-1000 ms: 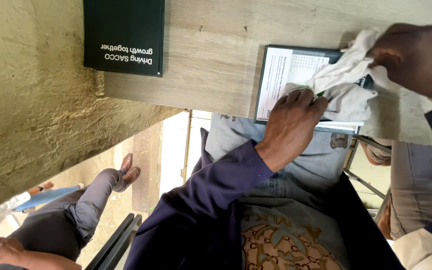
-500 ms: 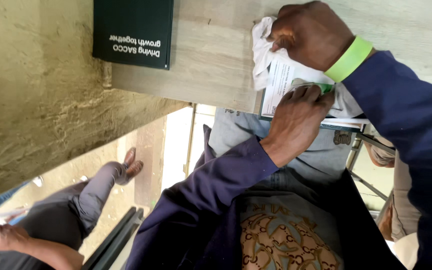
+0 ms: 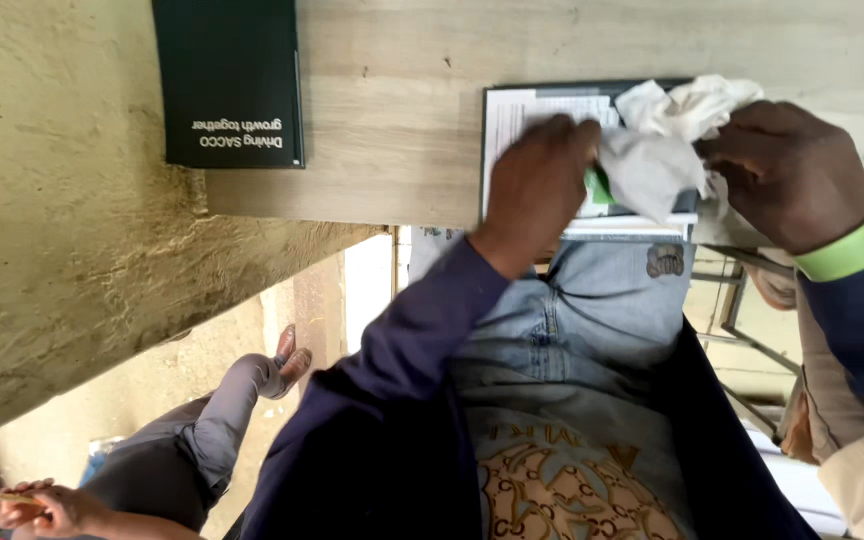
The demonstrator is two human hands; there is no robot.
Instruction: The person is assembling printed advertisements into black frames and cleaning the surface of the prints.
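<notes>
A dark-framed tablet [image 3: 532,110] showing a white printed page lies at the near edge of the pale wooden table [image 3: 402,100]. My left hand [image 3: 537,185] rests on its lower part, fingers curled around a small green object [image 3: 597,188]. My right hand [image 3: 787,175], a green band at the wrist, grips a crumpled white cloth [image 3: 667,140] and presses it on the tablet's right half. The cloth hides that part of the page. Both my sleeves are dark blue.
A black book [image 3: 232,80] lies at the table's left end. My jeans-clad lap [image 3: 572,310] sits under the table edge. Another person sits at lower left, their leg [image 3: 222,420] stretched out and a hand [image 3: 47,505] holding something thin. A rough tan wall [image 3: 62,230] fills the left.
My right hand swept the cloth left across the tablet, then back to the right. My left hand slid up from the tablet's lower edge onto the page.
</notes>
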